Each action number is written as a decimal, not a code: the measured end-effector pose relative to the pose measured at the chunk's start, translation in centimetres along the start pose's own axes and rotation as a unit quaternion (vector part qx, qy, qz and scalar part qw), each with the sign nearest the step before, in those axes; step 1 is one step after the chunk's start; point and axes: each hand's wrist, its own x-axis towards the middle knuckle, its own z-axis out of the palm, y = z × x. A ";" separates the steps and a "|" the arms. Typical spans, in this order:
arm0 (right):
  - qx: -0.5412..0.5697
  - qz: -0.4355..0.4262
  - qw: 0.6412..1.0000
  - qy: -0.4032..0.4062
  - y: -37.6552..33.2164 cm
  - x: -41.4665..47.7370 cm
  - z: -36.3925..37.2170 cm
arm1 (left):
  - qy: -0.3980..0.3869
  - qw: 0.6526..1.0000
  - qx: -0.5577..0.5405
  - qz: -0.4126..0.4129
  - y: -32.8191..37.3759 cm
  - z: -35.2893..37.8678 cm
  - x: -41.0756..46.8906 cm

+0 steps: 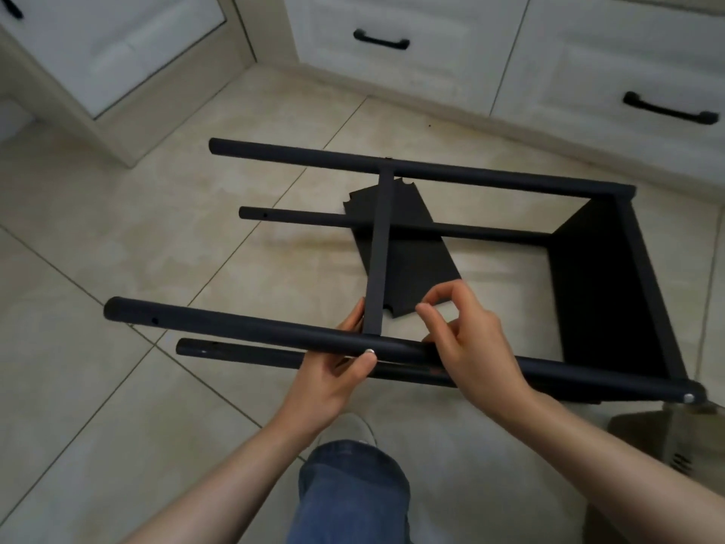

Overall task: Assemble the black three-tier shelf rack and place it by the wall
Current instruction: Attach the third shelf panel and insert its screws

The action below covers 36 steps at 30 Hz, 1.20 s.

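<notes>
"four posts of the rack were laid left to right, were they not, with the free ends at the left?"

"so it was judged. the near post was gripped from below by the left hand, thumb set just under a screw head."

"and the crossbar?"

"it was met just right of that grip, run away from the person to the far post. the right hand was rested on the near post beside it, forefinger and thumb curled close together; whether anything small was pinched could not be told."

"so the joint was flanked?"

"by both hands, the left judged the nearer. the fitted shelf was found at the far right end, a loose panel on the floor beneath the posts."
</notes>
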 end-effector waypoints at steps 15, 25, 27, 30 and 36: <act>-0.104 -0.027 0.993 -0.051 2.2 -0.1 0.1 | 0.025 0.998 -0.022 -0.053 -2.5 1.5 -0.4; -0.136 -0.017 0.990 -0.041 2.3 0.3 0.0 | 0.076 0.983 -0.019 -0.165 -0.1 2.5 -2.0; -0.137 -0.015 0.990 -0.038 2.4 0.3 0.1 | 0.084 0.981 0.034 -0.171 0.7 2.7 -2.3; -0.138 -0.008 0.990 -0.041 2.3 0.3 0.0 | 0.109 0.960 0.225 -0.126 2.0 2.4 -2.4; -0.126 -0.019 0.990 -0.065 2.1 0.3 -0.6 | 0.108 0.813 0.543 0.178 4.6 0.3 -1.0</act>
